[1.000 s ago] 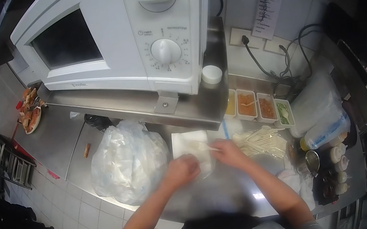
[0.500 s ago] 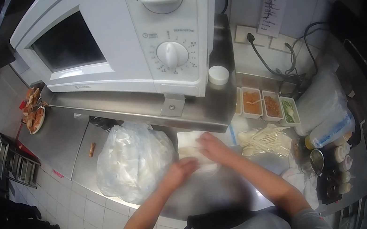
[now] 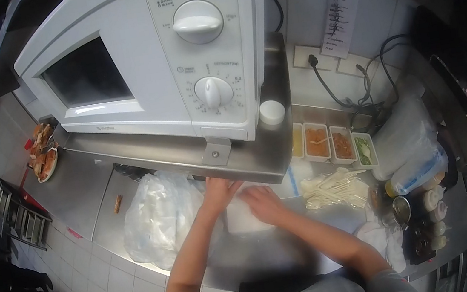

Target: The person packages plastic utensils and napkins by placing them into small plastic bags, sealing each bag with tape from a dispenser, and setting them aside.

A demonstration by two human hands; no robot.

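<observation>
My left hand (image 3: 220,193) reaches in under the front edge of the metal shelf, beside the translucent plastic bag (image 3: 157,221). Its thumb stands apart from the fingers; the fingertips are partly hidden by the shelf. Curled fingers of my right hand (image 3: 261,203) close on the upper part of a white paper sheet (image 3: 246,221), which lies on the steel counter. Just right of that hand is a pile of pale disposable cutlery (image 3: 335,189) in clear plastic.
Overhead, a white microwave (image 3: 142,57) stands on the metal shelf (image 3: 181,157). Small food tubs (image 3: 342,145) line the back right, near sauce bottles (image 3: 436,212) and a plastic-wrapped stack (image 3: 411,143). A plate of food (image 3: 45,165) sits far left. Another person's dark-clothed legs (image 3: 19,287) show at lower left.
My left hand has left the paper and moved up under the shelf. My right hand has shifted slightly down, still at the paper. The camera view has tilted a little.
</observation>
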